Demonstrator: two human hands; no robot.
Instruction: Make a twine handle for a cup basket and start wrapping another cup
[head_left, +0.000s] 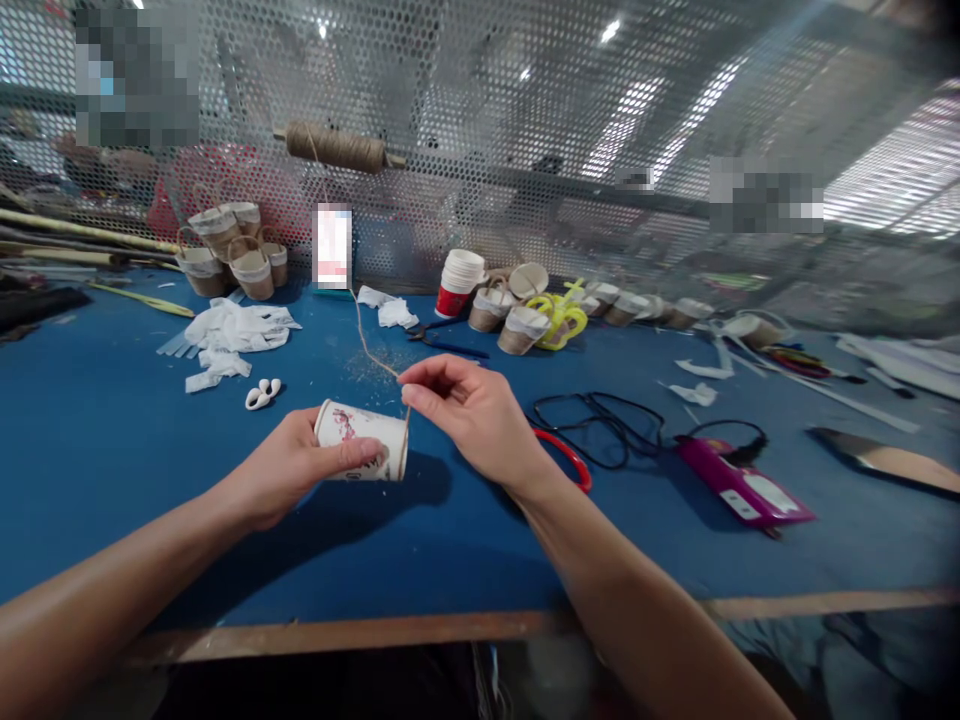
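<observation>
My left hand (pixel 300 455) is wrapped round a white paper cup (pixel 375 432) with a printed floral pattern, tilted on its side above the table. At the cup's right end, my right hand (pixel 469 405) pinches a length of brown twine (pixel 367 345) between thumb and fingers. One strand runs along that end of the cup. From my fingers the twine leads up and back toward a spool of twine (pixel 336 147) on a rod against the mesh. Red scissor handles (pixel 566 460) show partly behind my right wrist.
Small twine-covered baskets (pixel 251 272) stand at the back left, near white cloth scraps (pixel 240 328). Stacked paper cups (pixel 459 283), pliers (pixel 450 340) and yellow-handled scissors (pixel 559 320) lie at the back middle. A purple power strip (pixel 742 485) with black cable lies right.
</observation>
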